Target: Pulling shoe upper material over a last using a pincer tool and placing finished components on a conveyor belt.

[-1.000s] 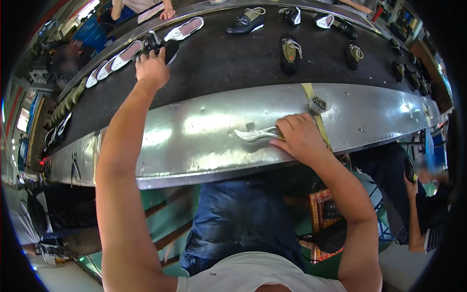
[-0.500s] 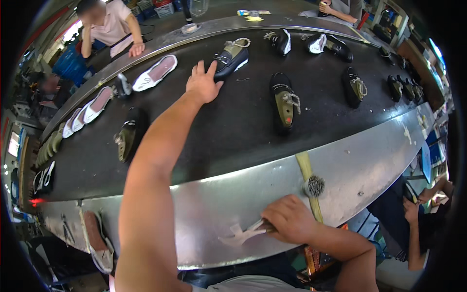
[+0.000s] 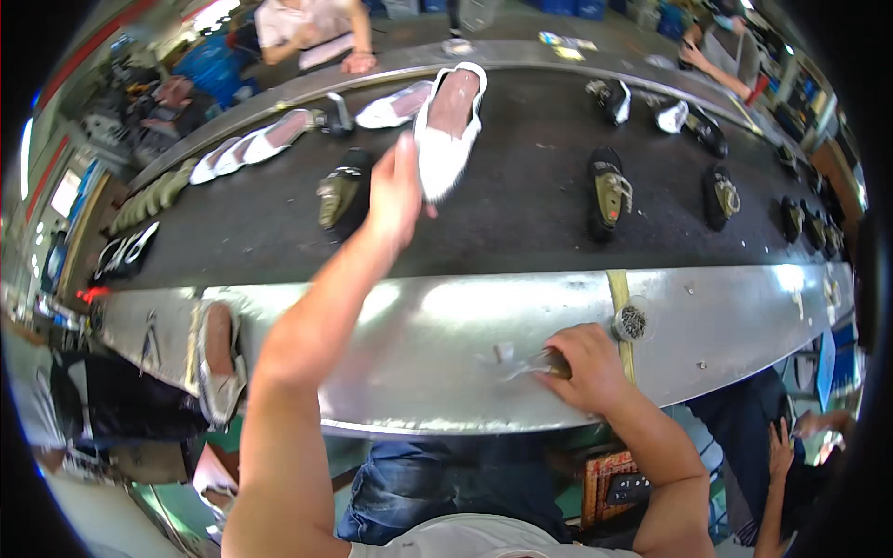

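My left hand (image 3: 397,191) grips a shoe (image 3: 446,153), raised over the black work surface. Its white-edged underside with a pinkish middle faces me, and the toe end points down toward me. Over the metal ledge, my right hand (image 3: 588,365) is closed around a pair of pincers (image 3: 516,363); the metal jaws point left and are blurred by motion. Close to the left wrist lies a dark shoe with an olive inside (image 3: 340,193). Beyond my right hand stands a round cup of small nails (image 3: 630,323), beside a yellowish strip (image 3: 618,286).
Pale-bottomed shoes (image 3: 279,136) lie in a row at the back left. Several black and olive shoes (image 3: 609,192) are spread over the right side. Another shoe (image 3: 221,358) and a plier-like tool (image 3: 151,339) rest on the ledge (image 3: 446,325). Co-workers (image 3: 312,37) are across and to the right.
My left hand has taken hold of the dark shoe, lifted it and turned its underside toward me. The right hand still holds the pincers over the ledge. The whole view has shifted.
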Action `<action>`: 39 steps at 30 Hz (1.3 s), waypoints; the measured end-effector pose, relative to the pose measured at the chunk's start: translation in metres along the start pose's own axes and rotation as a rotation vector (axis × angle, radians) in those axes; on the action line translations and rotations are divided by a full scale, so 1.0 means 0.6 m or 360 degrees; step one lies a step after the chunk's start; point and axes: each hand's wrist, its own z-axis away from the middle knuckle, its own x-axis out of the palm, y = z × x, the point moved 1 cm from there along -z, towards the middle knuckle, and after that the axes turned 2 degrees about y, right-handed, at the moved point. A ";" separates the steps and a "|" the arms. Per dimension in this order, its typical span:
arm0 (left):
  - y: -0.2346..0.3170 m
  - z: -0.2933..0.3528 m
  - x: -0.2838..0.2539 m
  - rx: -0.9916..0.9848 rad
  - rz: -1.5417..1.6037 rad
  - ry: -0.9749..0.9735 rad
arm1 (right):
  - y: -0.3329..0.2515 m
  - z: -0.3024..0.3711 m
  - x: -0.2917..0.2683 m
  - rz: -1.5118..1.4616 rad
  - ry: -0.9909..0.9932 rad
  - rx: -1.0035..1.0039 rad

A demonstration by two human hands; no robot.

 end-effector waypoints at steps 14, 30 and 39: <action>0.000 0.894 -0.216 -0.0434 -0.0057 -0.0734 | -0.366 0.289 0.077 -0.1241 -0.0104 0.0706; -0.107 0.898 -0.176 -0.0824 0.0365 -0.0636 | -0.395 0.424 0.061 -0.1108 -0.0830 0.1349; -0.100 0.904 -0.168 -0.0880 0.0159 -0.0618 | -0.378 0.437 0.117 -0.1868 -0.1007 0.1631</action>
